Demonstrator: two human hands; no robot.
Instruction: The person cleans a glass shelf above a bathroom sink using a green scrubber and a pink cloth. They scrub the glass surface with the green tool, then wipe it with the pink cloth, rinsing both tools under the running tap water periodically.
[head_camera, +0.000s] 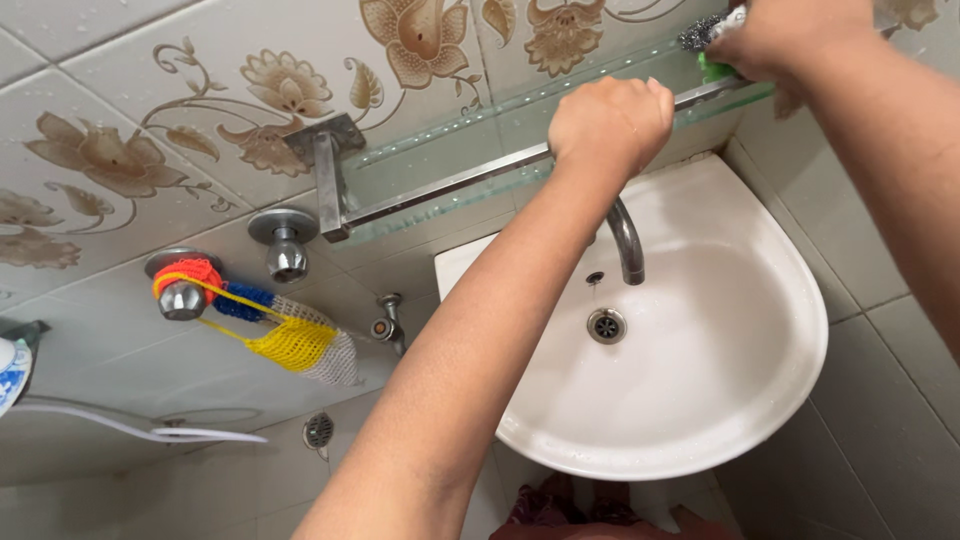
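My left hand (610, 122) is closed around the metal front rail (440, 187) of a glass wall shelf (450, 160), right above the tap. At the shelf's right end my right hand (790, 35) grips a steel-wool scrubber (700, 32) with a green scouring pad (715, 68) under it, pressed against the glass. Below the shelf a white corner washbasin (770, 300) carries a curved metal tap (627, 245) and a round drain (606, 325).
Flower-patterned tiles (120, 160) cover the wall. Two chrome valve knobs (286, 255) stick out at the left; a red, blue, yellow and grey knitted pouch (290, 342) hangs from the lower knob. A white hose (140, 430) and a floor drain (318, 430) lie lower left.
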